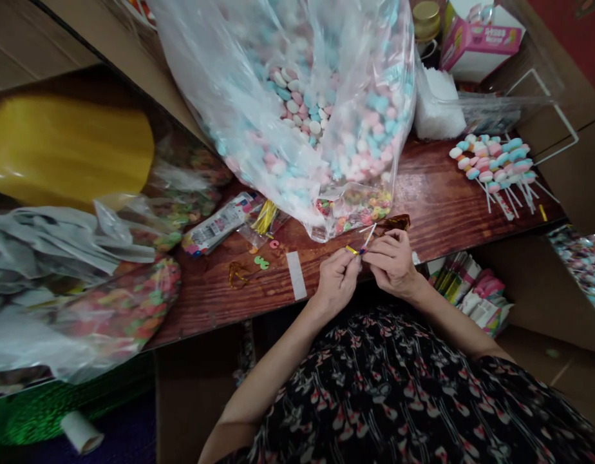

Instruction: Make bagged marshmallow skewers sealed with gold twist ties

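Note:
Near the table's front edge my left hand (337,278) is closed, with a thin yellow tie (351,250) pinched at its fingertips. My right hand (391,261) is closed just beside it, and the fingertips of both hands nearly meet. A thin white stick (369,236) slants up from between them, its lower end at my right fingertips. Something small and dark sits where stick and tie meet; its kind is too small to tell. Behind my hands a large clear bag of pink, white and blue candies (302,109) stands on the table (423,187).
Finished-looking candy sticks (495,161) lie in a bunch at the right. Yellow ties (264,218), a flat packet (220,222), green candy rings (261,262) and a white strip (296,276) lie left of my hands. Bags of colourful rings (128,303) fill the left end.

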Demonstrator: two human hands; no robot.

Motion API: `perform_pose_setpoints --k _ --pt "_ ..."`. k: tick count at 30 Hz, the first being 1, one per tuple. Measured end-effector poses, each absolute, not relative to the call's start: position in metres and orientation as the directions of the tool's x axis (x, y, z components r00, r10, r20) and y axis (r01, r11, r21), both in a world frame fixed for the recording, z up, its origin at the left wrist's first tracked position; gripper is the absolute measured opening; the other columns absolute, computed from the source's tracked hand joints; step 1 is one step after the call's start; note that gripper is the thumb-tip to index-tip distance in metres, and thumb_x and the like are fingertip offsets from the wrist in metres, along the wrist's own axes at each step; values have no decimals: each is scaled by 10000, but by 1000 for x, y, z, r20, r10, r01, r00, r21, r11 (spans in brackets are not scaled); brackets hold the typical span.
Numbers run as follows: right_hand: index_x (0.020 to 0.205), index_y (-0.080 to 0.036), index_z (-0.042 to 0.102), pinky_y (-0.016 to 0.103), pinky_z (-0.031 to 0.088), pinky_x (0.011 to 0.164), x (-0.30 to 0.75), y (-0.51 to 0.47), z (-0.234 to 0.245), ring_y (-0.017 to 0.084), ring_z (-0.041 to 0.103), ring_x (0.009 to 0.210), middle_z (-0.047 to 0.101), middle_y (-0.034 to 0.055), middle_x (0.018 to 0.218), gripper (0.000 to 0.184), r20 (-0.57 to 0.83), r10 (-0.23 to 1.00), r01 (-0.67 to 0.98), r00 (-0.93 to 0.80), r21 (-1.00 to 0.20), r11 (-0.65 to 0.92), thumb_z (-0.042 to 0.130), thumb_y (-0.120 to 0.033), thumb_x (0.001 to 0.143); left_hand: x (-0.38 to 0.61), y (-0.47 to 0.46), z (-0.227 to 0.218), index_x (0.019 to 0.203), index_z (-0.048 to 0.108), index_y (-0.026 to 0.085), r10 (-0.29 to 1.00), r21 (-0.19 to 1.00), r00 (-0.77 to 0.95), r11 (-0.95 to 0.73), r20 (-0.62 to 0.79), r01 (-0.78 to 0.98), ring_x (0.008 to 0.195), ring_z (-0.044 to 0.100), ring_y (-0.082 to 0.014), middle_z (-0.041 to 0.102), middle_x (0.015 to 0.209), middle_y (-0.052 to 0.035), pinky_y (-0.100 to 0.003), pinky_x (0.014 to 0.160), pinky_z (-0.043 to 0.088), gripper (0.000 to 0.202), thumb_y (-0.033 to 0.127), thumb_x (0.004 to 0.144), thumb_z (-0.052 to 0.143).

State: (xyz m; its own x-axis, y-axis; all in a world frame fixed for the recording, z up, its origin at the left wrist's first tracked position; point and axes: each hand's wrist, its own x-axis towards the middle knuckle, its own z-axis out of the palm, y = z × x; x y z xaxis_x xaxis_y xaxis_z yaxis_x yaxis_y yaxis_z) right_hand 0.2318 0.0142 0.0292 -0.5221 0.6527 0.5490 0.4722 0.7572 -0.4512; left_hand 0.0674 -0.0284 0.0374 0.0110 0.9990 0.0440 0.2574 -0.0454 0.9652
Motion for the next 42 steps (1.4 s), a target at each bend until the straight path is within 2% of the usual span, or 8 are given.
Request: perform_pose_setpoints --k 6,9,13,19,24,28,35,42 --pt "846 -224 716 397 425 867 227 7 28 151 656 754 735 15 798 114 520 764 417 -381 -641 644 618 -166 835 65 -27 41 613 549 187 998 967 -18 -53 60 251 621 449 -133 487 639 -2 -259 632 374 325 328 903 507" --pt "805 -198 735 304 495 707 225 3 26 145 658 697 734 28 766 101 281 929 252 -240 -906 340 671 -271 832 64 -25 46 639 561 189 995 943 9 -100 103 316 622 457 -131 498 645 -3 -257 626 369 296 302 905 500" --pt "806 -175 741 254 514 634 227 11 30 139 651 662 733 11 750 164 -14 954 79 -298 -997 10 718 -334 770 64 -21 50 651 534 189 967 854 115 -253 225 455 610 442 -125 461 645 2 -255 602 347 271 233 912 475" --pt "702 -152 638 225 463 598 238 37 43 99 552 592 611 -31 644 181 60 838 104 -542 -985 138 669 -300 803 61 -12 62 656 567 181 920 772 257 -390 298 502 626 444 -132 486 658 -16 -263 592 348 245 201 884 480" --pt "807 -168 595 253 465 642 244 43 49 126 563 678 612 22 727 139 429 600 97 -676 -755 649 488 -174 895 53 -12 81 562 583 175 953 967 293 5 -82 255 500 423 -99 492 541 -3 -234 498 335 343 332 865 541" --pt "926 -185 610 296 488 680 251 38 54 157 598 738 656 75 800 223 689 308 28 -656 -386 922 388 -165 920 47 -18 90 675 702 154 718 848 531 530 -449 0 412 497 -99 631 560 -46 -208 396 333 271 407 764 660" --pt "1040 -247 664 278 434 633 258 42 70 111 586 713 682 39 873 322 673 27 -169 -739 -223 960 355 -331 1002 44 -17 84 675 742 114 423 668 777 744 -466 -5 362 524 -91 685 547 -72 -171 352 366 205 319 672 739" --pt "903 -148 638 286 372 610 250 32 71 124 546 694 635 48 809 181 637 -108 -256 -763 -144 956 505 -258 958 42 -8 69 759 735 117 244 719 890 684 -386 124 409 540 -87 670 565 -16 -180 419 425 234 347 720 743"
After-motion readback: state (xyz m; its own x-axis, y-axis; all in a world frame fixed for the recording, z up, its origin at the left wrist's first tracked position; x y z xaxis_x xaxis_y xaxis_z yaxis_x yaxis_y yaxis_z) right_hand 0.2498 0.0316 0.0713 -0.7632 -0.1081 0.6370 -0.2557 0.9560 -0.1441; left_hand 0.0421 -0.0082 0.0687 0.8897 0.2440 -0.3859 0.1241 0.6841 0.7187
